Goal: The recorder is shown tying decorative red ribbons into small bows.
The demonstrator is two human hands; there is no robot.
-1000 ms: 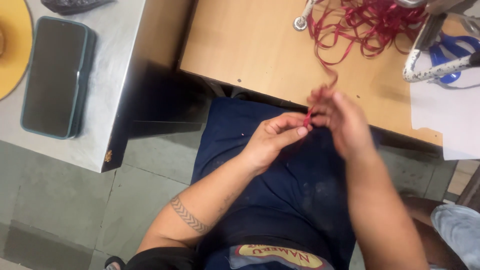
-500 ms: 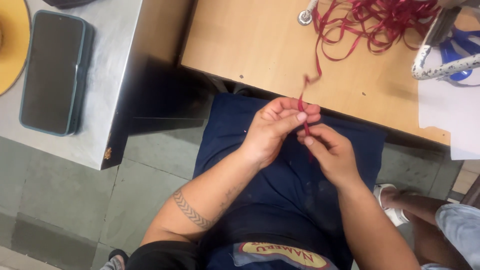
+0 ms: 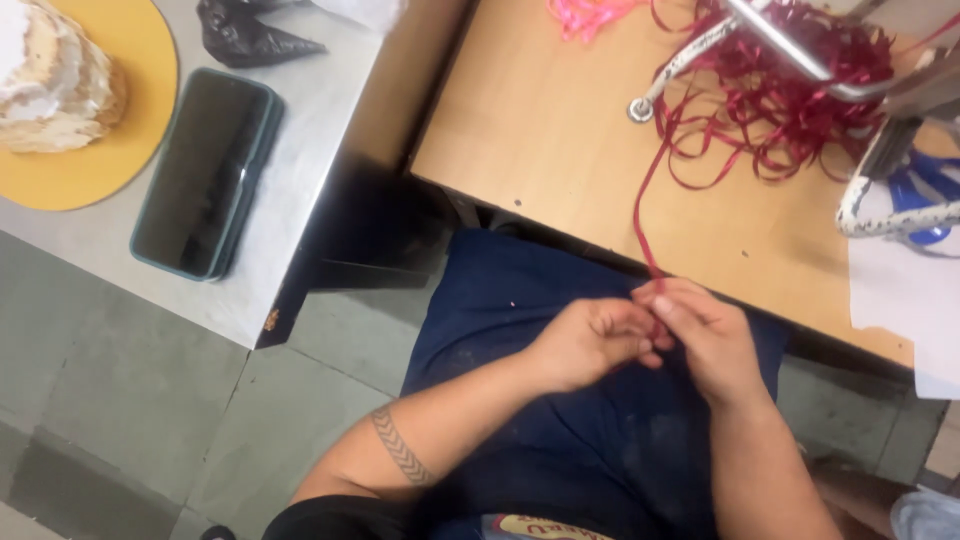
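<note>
My left hand (image 3: 590,342) and my right hand (image 3: 705,338) meet over my lap, just below the edge of a wooden table (image 3: 540,130). Both pinch the end of a thin red ribbon (image 3: 640,215), fingertips touching. The ribbon runs up from my fingers across the table to a tangled pile of red ribbon (image 3: 790,95) at the top right. The ribbon's end is hidden between my fingers.
A metal tool with a ring end (image 3: 690,60) lies over the pile. Pink ribbon (image 3: 585,12) shows at the top edge. A grey table (image 3: 290,170) on the left carries a dark phone (image 3: 205,172), a yellow plate (image 3: 95,150) and a black bag (image 3: 250,35). White paper (image 3: 905,300) at right.
My hands have stayed together on the ribbon and shifted slightly right and lower in view. The camera has tilted, bringing the plate, the black bag and more of the table into view.
</note>
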